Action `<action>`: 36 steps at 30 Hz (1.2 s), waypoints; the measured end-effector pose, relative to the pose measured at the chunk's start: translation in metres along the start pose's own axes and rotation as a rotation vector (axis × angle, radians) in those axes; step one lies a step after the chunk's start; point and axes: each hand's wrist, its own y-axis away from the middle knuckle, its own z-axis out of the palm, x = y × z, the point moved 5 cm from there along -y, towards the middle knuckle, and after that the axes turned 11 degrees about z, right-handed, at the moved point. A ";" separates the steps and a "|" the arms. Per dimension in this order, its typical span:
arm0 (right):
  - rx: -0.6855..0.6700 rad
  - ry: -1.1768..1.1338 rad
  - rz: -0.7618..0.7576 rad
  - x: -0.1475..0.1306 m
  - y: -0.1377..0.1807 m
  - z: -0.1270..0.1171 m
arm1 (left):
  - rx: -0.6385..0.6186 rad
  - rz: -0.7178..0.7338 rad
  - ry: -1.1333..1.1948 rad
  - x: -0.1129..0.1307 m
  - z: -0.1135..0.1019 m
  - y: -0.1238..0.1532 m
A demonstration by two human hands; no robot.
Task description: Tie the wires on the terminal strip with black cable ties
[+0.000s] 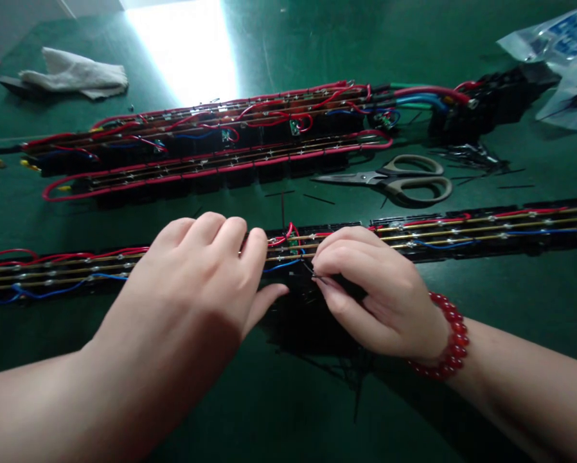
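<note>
A long black wired strip [437,238] with brass-coloured rods, red and blue wires runs across the table under my hands. My left hand [196,276] lies over its middle part, fingers curled down onto the far edge and the thumb held out along the near side. Just to its right, my right hand [375,289] is closed, with thumb and forefinger pinching the end of a thin black cable tie [308,266] at the strip's near edge. Between the hands a small green circuit board [293,243] shows, with a red wire looped above it.
Behind lies a second wired assembly [221,135] with thick cables at its right end. Scissors [394,180] rest between the two. Loose black cable ties [476,157] lie near a plastic bag [563,58]. A whitish cloth glove [76,72] is at the back left.
</note>
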 end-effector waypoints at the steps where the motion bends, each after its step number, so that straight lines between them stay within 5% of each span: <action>1: 0.005 -0.010 0.001 0.000 0.000 0.000 | -0.037 -0.003 -0.025 -0.002 0.004 0.001; 7: 0.083 -0.033 -0.025 -0.002 0.002 -0.006 | -0.157 0.037 -0.049 -0.010 0.023 -0.006; 17: 0.123 0.043 -0.135 -0.010 0.004 -0.009 | 0.131 0.117 0.129 0.002 0.032 -0.024; 26: 0.184 0.137 -0.140 -0.013 0.006 -0.013 | -0.105 -0.033 0.108 -0.015 0.017 -0.009; 36: 0.177 0.164 -0.178 -0.013 0.006 -0.011 | 0.154 0.080 0.211 -0.001 0.030 -0.024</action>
